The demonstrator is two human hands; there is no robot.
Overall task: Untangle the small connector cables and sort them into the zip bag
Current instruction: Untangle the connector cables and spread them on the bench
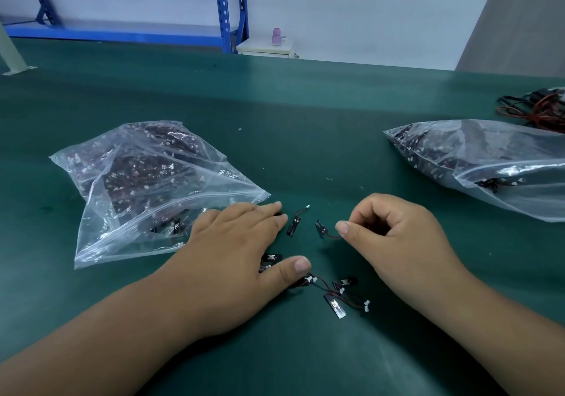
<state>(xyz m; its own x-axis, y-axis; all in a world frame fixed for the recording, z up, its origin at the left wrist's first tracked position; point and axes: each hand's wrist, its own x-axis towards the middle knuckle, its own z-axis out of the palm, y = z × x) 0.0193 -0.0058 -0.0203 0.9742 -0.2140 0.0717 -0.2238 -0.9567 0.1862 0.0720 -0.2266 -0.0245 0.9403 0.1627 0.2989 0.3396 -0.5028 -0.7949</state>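
Right grip pinches a cable, left grip flat beside cable-filled zip bag

Several small black connector cables with white plugs lie loose and partly crossed between a crumpled clear plastic zip bag on the left and a second clear zip bag on the right, both stuffed with similar cables.
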